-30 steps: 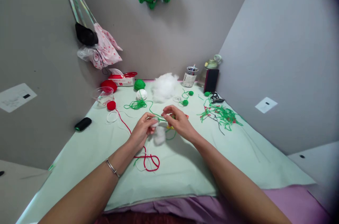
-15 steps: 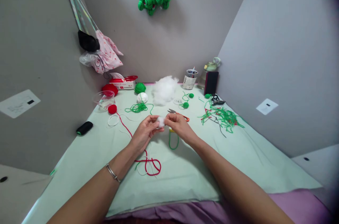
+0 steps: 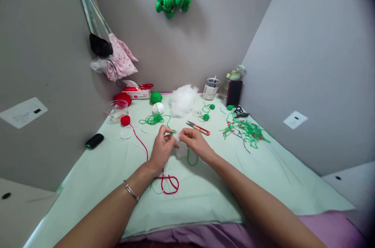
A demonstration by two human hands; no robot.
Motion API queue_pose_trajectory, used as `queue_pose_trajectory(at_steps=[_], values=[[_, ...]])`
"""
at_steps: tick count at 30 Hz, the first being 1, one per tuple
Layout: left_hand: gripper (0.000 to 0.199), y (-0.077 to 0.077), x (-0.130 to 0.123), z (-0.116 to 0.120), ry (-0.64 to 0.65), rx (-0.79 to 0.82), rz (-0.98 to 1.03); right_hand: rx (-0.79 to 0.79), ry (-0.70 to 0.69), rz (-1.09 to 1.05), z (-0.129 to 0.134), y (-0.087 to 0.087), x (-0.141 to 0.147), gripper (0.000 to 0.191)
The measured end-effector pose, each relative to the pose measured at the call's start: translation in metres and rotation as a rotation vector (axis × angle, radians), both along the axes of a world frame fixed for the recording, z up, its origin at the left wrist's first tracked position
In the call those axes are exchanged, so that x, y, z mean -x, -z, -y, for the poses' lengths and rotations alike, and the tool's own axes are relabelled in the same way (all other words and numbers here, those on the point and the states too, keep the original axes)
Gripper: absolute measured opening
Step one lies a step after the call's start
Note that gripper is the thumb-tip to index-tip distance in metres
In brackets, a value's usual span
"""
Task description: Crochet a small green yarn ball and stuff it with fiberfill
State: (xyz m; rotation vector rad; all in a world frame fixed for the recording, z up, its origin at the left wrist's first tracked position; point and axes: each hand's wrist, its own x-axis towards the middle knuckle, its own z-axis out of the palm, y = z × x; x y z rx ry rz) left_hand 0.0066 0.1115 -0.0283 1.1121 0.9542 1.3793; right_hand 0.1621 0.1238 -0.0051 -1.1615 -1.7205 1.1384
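Note:
My left hand [image 3: 163,145] is closed, thumb and fingers pinched around a small green yarn piece [image 3: 174,132], most of it hidden by the fingers. A tuft of white fibre stuffing [image 3: 176,137] shows at that piece, between my two hands. My right hand [image 3: 195,142] pinches the tuft from the right, fingertips close to the left thumb. Below the right hand a loop of green yarn [image 3: 192,164] lies on the cloth. Thread snips with orange handles [image 3: 203,131] lie just beyond the right hand. Farther back sits a large heap of white stuffing [image 3: 184,101].
Red yarn [image 3: 170,192] loops in front of my left wrist. Green yarn scraps [image 3: 252,132] spread at the right, near a phone [image 3: 234,92] and a tin of pens [image 3: 211,88]. Yarn balls, a clear bowl [image 3: 116,113] and a tissue box [image 3: 137,93] stand at the back left.
My left hand has turned and raised its fingers, and a green piece now shows in its grip. The tuft between the hands looks smaller. My right hand has shifted slightly left.

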Motion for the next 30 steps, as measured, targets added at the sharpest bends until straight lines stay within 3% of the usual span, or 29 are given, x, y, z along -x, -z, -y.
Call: queue_pose_trajectory(at_steps=[4, 10, 16, 20, 25, 30], values=[[0.022, -0.005, 0.007, 0.002, 0.091, 0.015, 0.026, -0.039, 0.054, 0.061, 0.001, 0.003, -0.001, 0.021], [0.039, -0.01, 0.014, 0.0, 0.208, 0.056, 0.053, -0.106, 0.114, 0.128, 0.005, -0.004, -0.005, 0.025], [0.035, -0.002, 0.006, -0.005, 0.093, 0.072, 0.019, -0.067, -0.034, 0.117, 0.01, -0.012, -0.003, 0.018], [0.026, 0.0, 0.001, -0.004, 0.022, 0.101, 0.019, -0.094, 0.003, 0.141, 0.014, -0.009, 0.004, 0.015], [0.027, -0.013, 0.003, 0.003, 0.091, 0.124, 0.082, -0.099, 0.133, 0.123, 0.006, -0.001, 0.003, 0.024], [0.041, -0.019, 0.006, 0.007, 0.141, 0.105, 0.105, -0.026, 0.08, 0.039, -0.004, -0.004, -0.004, 0.027]])
